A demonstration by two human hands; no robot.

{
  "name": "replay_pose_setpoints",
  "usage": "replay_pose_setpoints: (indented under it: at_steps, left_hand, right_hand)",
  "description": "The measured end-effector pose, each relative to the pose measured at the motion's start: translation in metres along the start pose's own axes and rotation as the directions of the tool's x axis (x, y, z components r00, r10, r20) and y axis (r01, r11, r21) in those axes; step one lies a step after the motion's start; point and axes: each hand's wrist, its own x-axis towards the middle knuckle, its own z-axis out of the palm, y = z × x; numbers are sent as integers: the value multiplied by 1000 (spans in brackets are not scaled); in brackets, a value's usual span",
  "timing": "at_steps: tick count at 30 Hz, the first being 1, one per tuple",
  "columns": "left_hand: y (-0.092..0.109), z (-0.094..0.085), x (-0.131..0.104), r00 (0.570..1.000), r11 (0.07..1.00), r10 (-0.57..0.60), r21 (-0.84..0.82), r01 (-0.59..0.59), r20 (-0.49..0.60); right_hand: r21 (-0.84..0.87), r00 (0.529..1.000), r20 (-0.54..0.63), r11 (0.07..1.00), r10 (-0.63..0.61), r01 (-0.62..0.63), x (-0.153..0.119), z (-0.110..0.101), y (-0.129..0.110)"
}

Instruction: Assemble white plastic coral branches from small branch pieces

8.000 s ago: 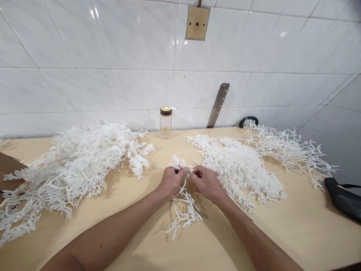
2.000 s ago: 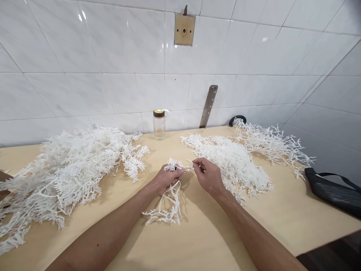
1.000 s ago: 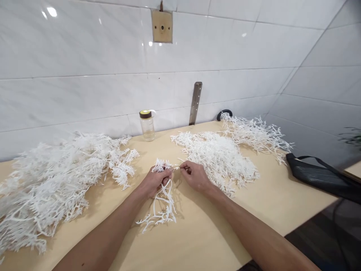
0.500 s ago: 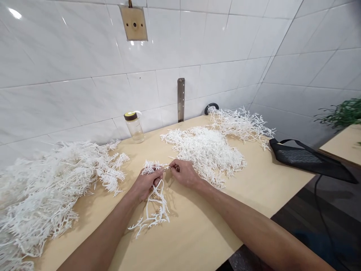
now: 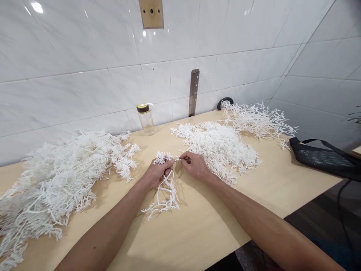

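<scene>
Left hand (image 5: 156,173) clamped on white branching sprig (image 5: 169,204), lower twigs toward 6 o'clock above desk (image 5: 175,241); right hand (image 5: 194,164) pinches thin stem (image 5: 177,159). From hands: left heap (image 5: 76,173) at 9, bottle (image 5: 146,122) at 11, right heap (image 5: 222,150) between 2 and 3.

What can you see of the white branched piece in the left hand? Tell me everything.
The white branched piece looks like matte plastic. Slender, forked branches with short tips hang below the left hand, which grips it; a denser, comb-like tuft shows above. The hand hides whether both parts join. A thin strand reaches toward the right hand, seemingly pinched at its fingertips. Whether the lower tips touch the table is unclear.
</scene>
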Motion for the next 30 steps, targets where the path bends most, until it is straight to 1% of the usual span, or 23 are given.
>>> replay_pose_setpoints:
  at_steps: [8,17,19,22,26,30]
  left_hand:
    - [1,1,0,1000,999,-13,-30,13,-3]
    - [2,0,-2,999,1000,-27,4,27,-17]
    - [4,2,-3,999,999,-33,-10,33,-30]
    - [4,4,-4,996,998,-51,-41,48,-78]
    - [3,5,-2,994,996,-21,-85,12,-103]
    - [1,3,-1,997,997,-5,-76,0,-74]
  right_hand:
    - [-24,1000,6,1000,-8,8,1,1,1]
    - [-24,1000,19,1000,1,-1,0,0,0]
    - [-26,1000,18,1000,1,0,0,0,-1]
    - [-26,1000,17,1000,1,-1,1,0,-2]
    - [-26,1000,22,1000,1,-1,2,1,-1]
    - [-31,1000,31,1000,-2,3,2,1,0]
